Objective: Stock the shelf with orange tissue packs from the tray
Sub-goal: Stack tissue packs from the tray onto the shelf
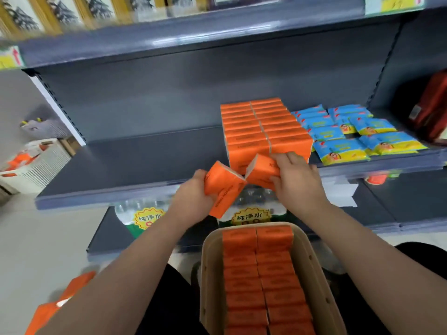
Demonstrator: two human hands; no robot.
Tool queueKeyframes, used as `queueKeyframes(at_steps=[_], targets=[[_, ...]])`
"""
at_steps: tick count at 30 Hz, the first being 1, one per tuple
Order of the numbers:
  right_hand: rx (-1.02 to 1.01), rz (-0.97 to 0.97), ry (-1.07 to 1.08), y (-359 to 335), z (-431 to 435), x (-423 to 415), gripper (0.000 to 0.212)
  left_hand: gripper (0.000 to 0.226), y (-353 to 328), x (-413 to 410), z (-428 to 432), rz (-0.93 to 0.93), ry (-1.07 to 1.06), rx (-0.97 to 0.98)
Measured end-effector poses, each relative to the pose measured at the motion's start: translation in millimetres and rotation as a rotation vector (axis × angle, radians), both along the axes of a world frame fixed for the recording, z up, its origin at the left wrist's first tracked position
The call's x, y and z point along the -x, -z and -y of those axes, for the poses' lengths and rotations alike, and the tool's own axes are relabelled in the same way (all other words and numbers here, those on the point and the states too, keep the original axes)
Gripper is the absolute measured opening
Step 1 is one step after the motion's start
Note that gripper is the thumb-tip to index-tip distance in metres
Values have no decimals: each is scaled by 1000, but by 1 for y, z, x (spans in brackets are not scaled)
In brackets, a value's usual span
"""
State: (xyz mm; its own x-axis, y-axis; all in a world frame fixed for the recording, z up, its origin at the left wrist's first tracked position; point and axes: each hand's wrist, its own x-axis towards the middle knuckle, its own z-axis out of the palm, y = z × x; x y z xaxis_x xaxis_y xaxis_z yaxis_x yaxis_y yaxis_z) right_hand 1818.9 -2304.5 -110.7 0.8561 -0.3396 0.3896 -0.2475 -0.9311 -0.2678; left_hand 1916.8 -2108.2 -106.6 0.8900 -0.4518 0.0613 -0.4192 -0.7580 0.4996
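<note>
Clasping left pack (pixel 225 189), right pack (pixel 261 172) — fingers (pixel 287 159) curled over

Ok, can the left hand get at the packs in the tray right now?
Probably not yet: the left hand grips an orange pack. The tray below lies open, so once freed, likely yes.

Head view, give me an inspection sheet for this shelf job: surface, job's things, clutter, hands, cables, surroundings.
Surface: grey shelf, stocked at its right half.
Job's things: orange stack on the shelf; tray below with two rows of packs.
Clutter: blue packs right of the stack; red bag far right.
Hands: left hand grips left pack; right hand grips right pack, both before the stack.
Cables: nothing seen.
Surroundings: bottled water on the lower shelf; white crate at left.
</note>
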Motion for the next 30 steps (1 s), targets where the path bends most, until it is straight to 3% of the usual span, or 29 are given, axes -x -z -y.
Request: queueKeyframes(at_steps=[5, 12, 19, 30], targets=[[45, 53, -22, -48, 11, -46, 53, 20, -31, -45, 3, -2, -7, -142], [195, 68, -10, -74, 44, -127, 50, 20, -39, -127, 25, 51, -131, -245], [277, -8, -21, -68, 85, -194, 50, 41, -36, -214, 70, 294, -215, -534], [270, -25, -39, -57, 112, -250, 53, 48, 0, -313, 135, 374, -242, -497]])
